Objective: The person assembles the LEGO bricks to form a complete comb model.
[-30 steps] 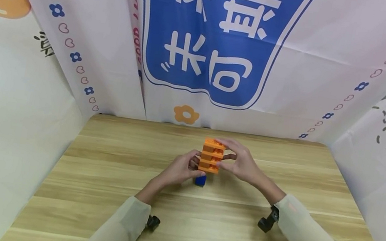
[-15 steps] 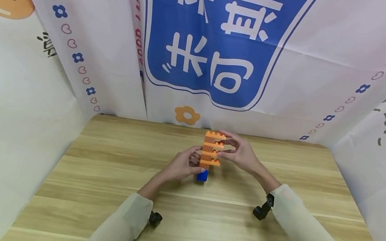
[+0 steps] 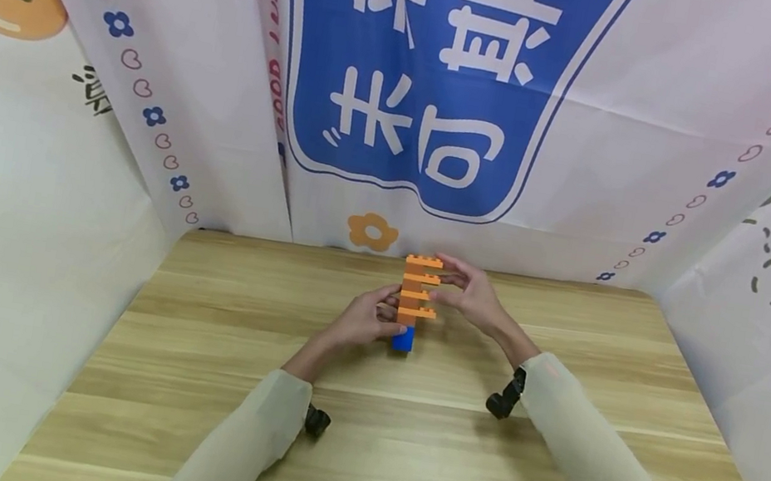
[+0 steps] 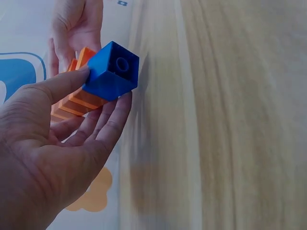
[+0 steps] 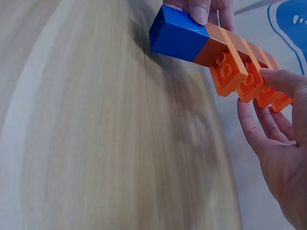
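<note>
Both hands hold a tower of toy building bricks up off the table, its hollow blue underside showing in the left wrist view. At its bottom is a blue brick (image 4: 103, 72); above rises a column of orange bricks (image 3: 412, 286) with several studded pieces jutting to the right like comb teeth. My left hand (image 3: 359, 319) grips the lower end, thumb on the blue brick and fingers round the other side. On the right, my right hand (image 3: 476, 297) pinches the jutting orange pieces (image 5: 249, 79) between thumb and fingers, its index finger near the top.
A wooden table (image 3: 413, 447) lies below. Printed white cloth (image 3: 578, 170) hangs behind it and along both sides, close to the table's back edge. A small black camera (image 3: 504, 398) sits at the right wrist, another black camera (image 3: 317, 421) at the left.
Both hands have carried the brick tower a little toward the back cloth and turned it, so its side faces the head camera. More of the blue brick shows now.
</note>
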A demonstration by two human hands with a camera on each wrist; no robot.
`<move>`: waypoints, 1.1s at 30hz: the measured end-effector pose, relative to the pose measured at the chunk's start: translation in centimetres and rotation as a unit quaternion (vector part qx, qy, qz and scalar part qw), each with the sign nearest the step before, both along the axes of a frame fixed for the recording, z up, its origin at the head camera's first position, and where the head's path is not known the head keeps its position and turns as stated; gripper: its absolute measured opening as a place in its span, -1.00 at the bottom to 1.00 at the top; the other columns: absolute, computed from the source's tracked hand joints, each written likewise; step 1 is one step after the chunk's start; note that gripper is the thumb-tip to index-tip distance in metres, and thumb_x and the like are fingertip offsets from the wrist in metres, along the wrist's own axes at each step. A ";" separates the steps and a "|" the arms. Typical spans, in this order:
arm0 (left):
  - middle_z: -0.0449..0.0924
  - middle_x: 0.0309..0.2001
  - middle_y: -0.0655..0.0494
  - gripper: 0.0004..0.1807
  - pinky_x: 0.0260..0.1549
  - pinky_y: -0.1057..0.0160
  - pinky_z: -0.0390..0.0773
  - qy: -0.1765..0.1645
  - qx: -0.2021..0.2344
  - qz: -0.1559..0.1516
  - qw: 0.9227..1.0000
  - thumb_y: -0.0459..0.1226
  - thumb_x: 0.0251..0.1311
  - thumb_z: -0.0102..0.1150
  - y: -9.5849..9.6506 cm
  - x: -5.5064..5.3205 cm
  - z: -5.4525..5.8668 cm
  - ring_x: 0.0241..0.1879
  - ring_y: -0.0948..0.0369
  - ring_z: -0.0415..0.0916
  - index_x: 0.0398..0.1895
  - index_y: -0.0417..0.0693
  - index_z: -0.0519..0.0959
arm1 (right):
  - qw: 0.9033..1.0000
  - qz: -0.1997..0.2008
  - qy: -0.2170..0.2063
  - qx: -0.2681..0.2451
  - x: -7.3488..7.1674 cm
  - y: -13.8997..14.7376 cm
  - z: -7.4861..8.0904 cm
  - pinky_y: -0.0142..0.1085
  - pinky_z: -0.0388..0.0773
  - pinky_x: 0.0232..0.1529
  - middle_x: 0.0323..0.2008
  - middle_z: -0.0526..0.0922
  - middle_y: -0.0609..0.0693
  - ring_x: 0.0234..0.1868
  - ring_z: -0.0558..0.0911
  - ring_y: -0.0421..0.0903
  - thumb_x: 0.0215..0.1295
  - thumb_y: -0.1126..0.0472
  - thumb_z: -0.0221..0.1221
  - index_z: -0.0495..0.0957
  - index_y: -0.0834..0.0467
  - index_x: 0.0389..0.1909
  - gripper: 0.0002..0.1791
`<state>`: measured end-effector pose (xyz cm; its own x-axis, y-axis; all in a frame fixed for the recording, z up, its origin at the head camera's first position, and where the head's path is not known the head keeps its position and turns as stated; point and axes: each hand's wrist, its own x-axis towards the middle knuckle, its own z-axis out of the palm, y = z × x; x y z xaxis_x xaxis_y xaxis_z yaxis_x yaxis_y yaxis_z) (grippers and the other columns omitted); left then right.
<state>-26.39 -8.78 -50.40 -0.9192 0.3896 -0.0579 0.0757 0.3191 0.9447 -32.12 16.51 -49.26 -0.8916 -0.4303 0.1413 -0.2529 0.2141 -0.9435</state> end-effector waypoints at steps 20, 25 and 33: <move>0.68 0.19 -0.09 -0.32 0.12 0.12 0.69 -0.051 -0.012 0.036 0.998 -0.37 0.33 0.44 0.7 -2.0 -0.8 0.13 0.03 0.64 0.50 -0.13 0.46 | 0.991 -0.002 -0.134 0.000 -2.8 -1.1 -1.4 -0.14 0.71 0.15 0.48 0.43 0.26 0.36 0.55 0.23 0.41 0.41 0.32 0.20 0.20 0.63 -0.17; 0.65 0.27 -0.06 -0.36 0.26 0.07 0.61 -0.056 -0.021 0.039 0.997 -0.36 0.35 0.42 0.8 -2.0 -0.8 0.21 0.03 0.60 0.49 -0.11 0.48 | 0.985 -0.011 -0.170 -0.006 -3.0 -1.2 -1.6 -0.15 0.70 0.15 0.46 0.45 0.28 0.37 0.55 0.21 0.41 0.43 0.31 0.21 0.20 0.63 -0.17; 0.66 0.22 -0.09 -0.44 0.24 0.05 0.63 -0.067 -0.025 0.065 0.995 -0.37 0.34 0.43 0.8 -2.0 -0.5 0.16 0.00 0.61 0.40 -0.16 0.55 | 0.984 -0.006 -0.179 -0.001 -3.2 -1.6 -1.6 -0.14 0.70 0.17 0.44 0.47 0.28 0.34 0.59 0.20 0.43 0.42 0.30 0.21 0.22 0.62 -0.20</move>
<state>-28.39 -8.01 -50.95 -0.9445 0.2605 -0.2002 -0.0954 0.3656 0.9259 -35.36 14.86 -50.90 -0.8894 -0.4189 -0.1827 0.0990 0.2137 -0.9719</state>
